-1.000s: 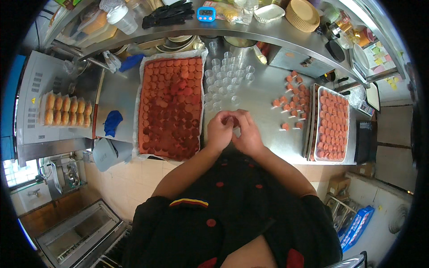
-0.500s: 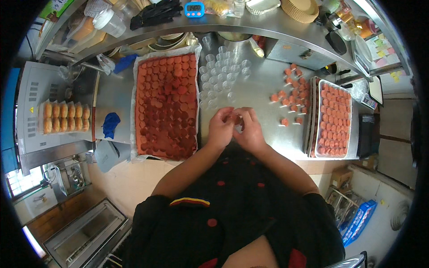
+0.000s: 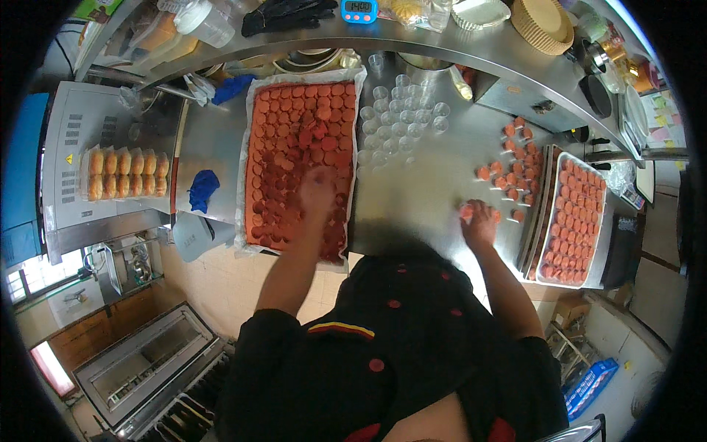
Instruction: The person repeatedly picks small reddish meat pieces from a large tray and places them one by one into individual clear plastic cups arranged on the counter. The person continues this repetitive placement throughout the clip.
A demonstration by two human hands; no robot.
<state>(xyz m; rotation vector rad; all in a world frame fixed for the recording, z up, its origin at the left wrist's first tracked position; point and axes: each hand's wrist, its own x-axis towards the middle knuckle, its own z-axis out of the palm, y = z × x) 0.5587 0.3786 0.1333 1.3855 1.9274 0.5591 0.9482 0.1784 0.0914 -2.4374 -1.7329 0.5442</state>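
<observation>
My left hand (image 3: pixel 319 190) is over a large sheet of red cake (image 3: pixel 265 221) cut into small rounds; motion blurs its fingers, so I cannot tell whether they grip anything. On the steel table to the right, my right hand (image 3: pixel 481 225) has its fingers closed round a small clear cup with red cake (image 3: pixel 466 212) in it. Similar filled cups (image 3: pixel 500 182) stand just beyond this hand, toward the back right. Between the cake and these cups, several clear plastic cups (image 3: pixel 401 118) stand grouped at the back of the table.
At the right edge, a white tray (image 3: pixel 540 275) holds rows of filled cups. A blue cloth (image 3: pixel 204 190) lies left of the cake sheet, beside packed buns (image 3: pixel 127 175). A steel shelf (image 3: pixel 412 38) with a blue timer (image 3: pixel 359 10) runs across the back.
My hands were together at the table's middle around a small cup. Now they are apart: the left has moved over the cake, the right has carried the cup toward the filled ones.
</observation>
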